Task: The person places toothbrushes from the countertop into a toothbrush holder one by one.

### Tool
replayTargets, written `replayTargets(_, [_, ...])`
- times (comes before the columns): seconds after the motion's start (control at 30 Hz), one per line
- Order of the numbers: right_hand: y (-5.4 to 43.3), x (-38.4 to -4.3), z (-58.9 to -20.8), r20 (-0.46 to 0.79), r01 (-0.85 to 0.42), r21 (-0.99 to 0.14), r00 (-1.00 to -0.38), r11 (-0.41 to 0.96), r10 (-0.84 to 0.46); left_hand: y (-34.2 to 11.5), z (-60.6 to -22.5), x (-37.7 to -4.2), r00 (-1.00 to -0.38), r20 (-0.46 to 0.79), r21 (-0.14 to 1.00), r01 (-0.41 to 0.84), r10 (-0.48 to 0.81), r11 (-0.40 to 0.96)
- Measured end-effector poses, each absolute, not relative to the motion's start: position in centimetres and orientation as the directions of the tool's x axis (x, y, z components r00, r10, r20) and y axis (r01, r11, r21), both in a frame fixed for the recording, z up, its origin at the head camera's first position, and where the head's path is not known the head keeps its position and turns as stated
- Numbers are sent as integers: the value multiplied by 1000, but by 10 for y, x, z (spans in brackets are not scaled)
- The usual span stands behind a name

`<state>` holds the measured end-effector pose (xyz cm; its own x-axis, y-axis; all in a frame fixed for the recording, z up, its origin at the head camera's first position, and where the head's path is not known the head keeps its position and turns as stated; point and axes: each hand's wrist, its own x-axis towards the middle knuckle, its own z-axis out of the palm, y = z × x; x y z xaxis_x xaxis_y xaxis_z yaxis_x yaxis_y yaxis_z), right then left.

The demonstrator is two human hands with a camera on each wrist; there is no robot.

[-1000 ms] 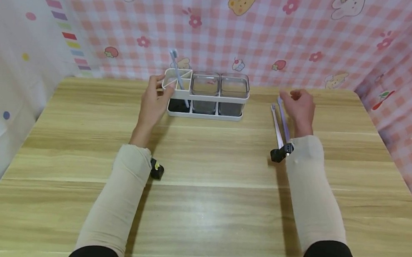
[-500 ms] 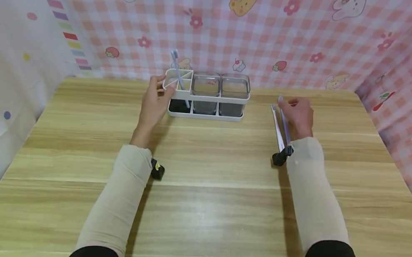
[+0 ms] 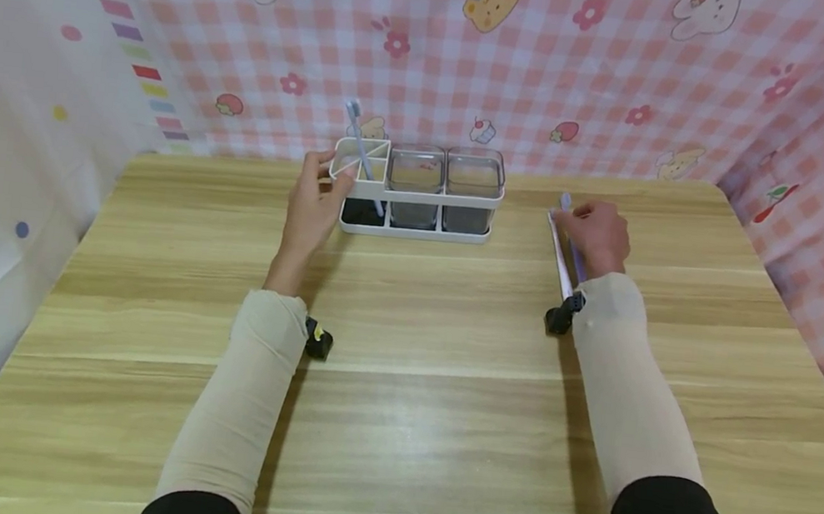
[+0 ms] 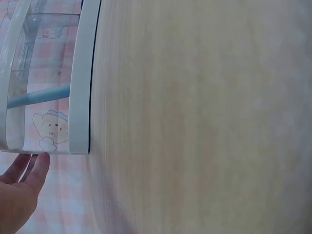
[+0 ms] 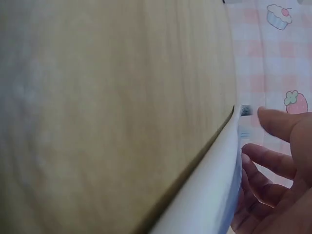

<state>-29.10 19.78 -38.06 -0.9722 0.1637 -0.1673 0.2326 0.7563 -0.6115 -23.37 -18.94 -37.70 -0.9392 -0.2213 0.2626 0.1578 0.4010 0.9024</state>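
Thumb and fingers of the right hand point(image 3: 597, 233) stand apart, loosely bent, just beside the head of the white toothbrush point(image 3: 560, 254), which lies on the table point(image 3: 423, 434); the purple toothbrush point(image 3: 578, 264) runs partly beneath that hand. The left hand point(image 3: 311, 209) grips the left end of the white rack point(image 3: 426, 197).

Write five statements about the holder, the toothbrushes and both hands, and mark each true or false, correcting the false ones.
1. A blue toothbrush leans in the holder. True.

2. The left hand touches the end of the holder nearest the right hand. False: the left hand is at the opposite, divided end.

3. A white toothbrush and a purple toothbrush are to the right of the holder. True.

4. The right hand is inside a see-through cup. False: the right hand is by the white and purple toothbrushes.

5. The holder stands upright. True.
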Motion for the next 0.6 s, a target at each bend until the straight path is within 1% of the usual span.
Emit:
replayTargets(0.13, [199, -291, -381, -163, 227, -613, -974, 757, 160, -189, -377, -233, -939, 261, 901, 155, -223, 404])
replayTargets(0.37, [203, -292, -387, -109, 195, -606, -981, 771, 162, -189, -379, -233, -939, 260, 902, 153, -225, 404])
replayTargets(0.6, [205, -292, -389, -87, 180, -598, -983, 781, 160, -189, -378, -233, -938, 265, 896, 154, -224, 416])
